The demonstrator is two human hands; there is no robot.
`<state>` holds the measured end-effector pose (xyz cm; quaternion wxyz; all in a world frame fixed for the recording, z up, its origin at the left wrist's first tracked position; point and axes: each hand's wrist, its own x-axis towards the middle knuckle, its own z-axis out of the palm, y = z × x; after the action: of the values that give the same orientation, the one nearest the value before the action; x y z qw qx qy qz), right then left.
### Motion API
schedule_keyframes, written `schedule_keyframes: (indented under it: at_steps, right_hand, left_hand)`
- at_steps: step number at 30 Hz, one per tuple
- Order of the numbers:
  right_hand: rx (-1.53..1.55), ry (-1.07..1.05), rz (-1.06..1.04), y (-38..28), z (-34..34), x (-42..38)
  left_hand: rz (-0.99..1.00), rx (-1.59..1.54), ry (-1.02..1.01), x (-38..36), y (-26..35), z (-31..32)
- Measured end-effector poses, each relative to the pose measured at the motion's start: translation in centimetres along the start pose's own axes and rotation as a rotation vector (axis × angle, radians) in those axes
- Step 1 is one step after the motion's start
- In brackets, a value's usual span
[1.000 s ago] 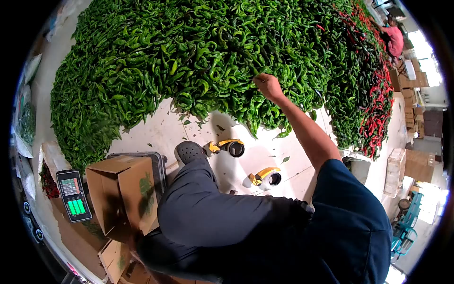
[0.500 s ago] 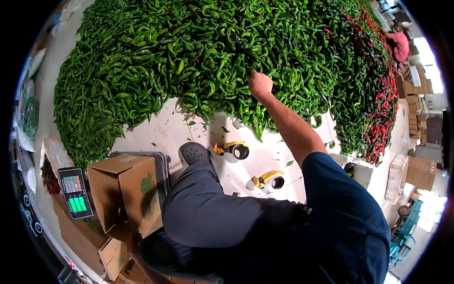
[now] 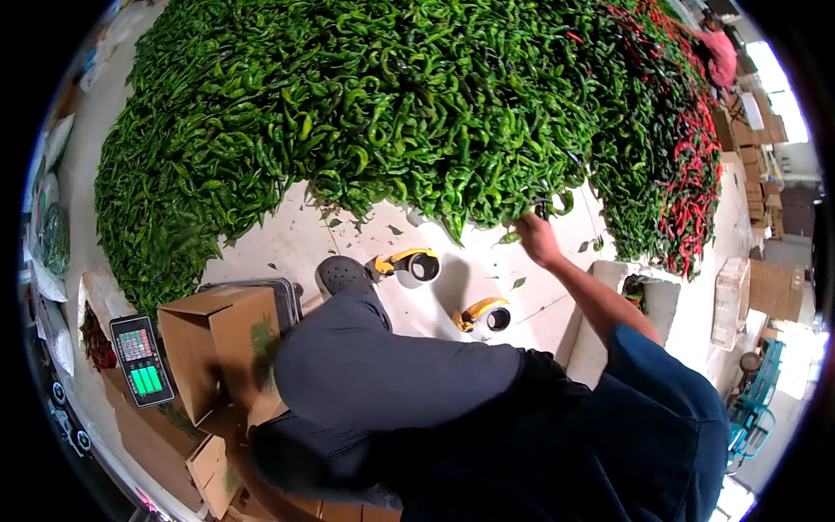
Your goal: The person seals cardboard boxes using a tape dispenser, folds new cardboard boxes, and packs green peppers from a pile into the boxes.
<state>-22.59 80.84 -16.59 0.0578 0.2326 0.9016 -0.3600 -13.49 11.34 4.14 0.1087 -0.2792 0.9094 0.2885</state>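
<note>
Thousands of green chili peppers fill the head view from nine to one o'clock, heaped on the pale floor. Seated at the heap's near edge, a person stretches the right hand to its rim at two o'clock, fingers closed around a few peppers. The left hand is out of view. Two tape dispensers lie within reach at centre; an open cardboard box stands at eight o'clock beside a scale display.

We see glossy, smooth green peppers, a matt brown cardboard box, and a smooth, pale floor.
</note>
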Motion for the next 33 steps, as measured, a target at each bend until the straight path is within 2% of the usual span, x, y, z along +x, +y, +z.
schedule_keyframes:
  at_steps: [2, 3, 4, 5, 7, 8, 9, 10, 12, 15, 16, 18, 19, 21, 22, 23, 24, 25, 26, 29, 31, 33]
  right_hand:
    - [0.001, 0.054, 0.088, 7.7, -3.8, -4.3]
    - [-0.058, 0.178, 0.035, 11.4, -6.0, -6.4]
    - [0.077, 0.224, 0.258, 15.6, -8.6, -8.4]
    - [-0.126, 0.338, 0.135, 17.1, -11.9, -10.9]
    - [-0.403, 0.553, 0.269, 22.4, -17.4, -14.9]
    - [-0.328, 0.619, 0.347, 22.0, -19.9, -17.1]
    - [-0.262, 0.633, 0.558, 20.3, -22.1, -18.8]
    - [-0.511, 0.624, 0.596, 26.1, -23.8, -21.0]
    - [-0.552, 0.414, 0.919, 29.9, -25.7, -24.0]
    - [-0.596, 0.36, 1.258, 25.0, -24.3, -24.3]
    - [-0.683, 0.351, 1.109, 23.5, -23.3, -23.5]
    - [-0.717, 0.462, 0.34, 24.4, -20.6, -20.1]
    - [-0.646, 0.465, 0.111, 24.2, -18.5, -16.6]
    - [-0.168, 0.248, -0.008, 11.9, -13.6, -12.0]
    - [-0.105, 0.124, 0.011, 10.4, -8.9, -8.9]
    - [-0.238, 0.027, -0.153, 6.7, -5.1, -7.2]
    - [-0.157, -0.201, -0.082, 1.6, -1.9, -6.2]
    - [-0.172, -0.247, -0.252, 0.3, 2.9, -5.0]
    - [-0.312, -0.349, -0.314, -2.0, 6.6, -3.7]
    - [-0.44, -0.407, -0.389, -8.0, 14.7, -1.5]
    - [-0.564, -0.428, -0.372, -9.0, 19.8, 0.1]
    - [-0.65, -0.484, -0.357, -8.8, 21.4, 0.7]
  left_hand:
    - [0.03, 0.014, 0.011, -0.3, 0.4, -0.7]
    - [0.049, 0.022, 0.017, -0.4, 0.8, -1.0]
    - [0.073, 0.025, 0.029, -0.6, 1.2, -1.4]
    - [0.095, 0.018, 0.044, -0.7, 1.7, -1.9]
    - [0.127, -0.04, 0.059, -0.7, 2.9, -2.4]
    - [0.13, -0.097, 0.059, -0.3, 3.1, -2.7]
    - [0.132, -0.157, 0.062, 0.2, 3.3, -3.0]
    - [0.155, -0.033, 0.118, 1.0, 3.0, -3.1]
    - [0.29, -0.026, 0.11, -0.3, 6.7, -2.1]
    - [0.511, 0.109, 0.086, -0.5, 8.6, -0.8]
    - [0.587, 0.178, 0.072, -0.6, 9.1, -0.6]
    - [0.548, 0.211, 0.013, -1.9, 11.3, 0.1]
    - [0.52, 0.229, -0.018, -2.7, 12.1, 0.2]
    - [0.522, 0.223, -0.027, -3.0, 11.7, 0.3]
    - [0.514, 0.233, -0.031, -3.5, 12.4, 0.4]
    - [0.505, 0.242, -0.038, -4.0, 12.7, 0.3]
    - [0.51, 0.286, -0.02, -4.5, 12.7, 0.0]
    - [0.485, 0.285, 0.008, -5.6, 12.9, -0.5]
    - [0.464, 0.284, 0.034, -6.7, 13.4, -0.9]
    - [0.317, 0.149, 0.065, -8.4, 12.1, -0.6]
    - [0.236, 0.102, 0.048, -8.3, 10.4, -0.4]
    - [0.204, 0.137, 0.008, -7.8, 9.1, -0.3]
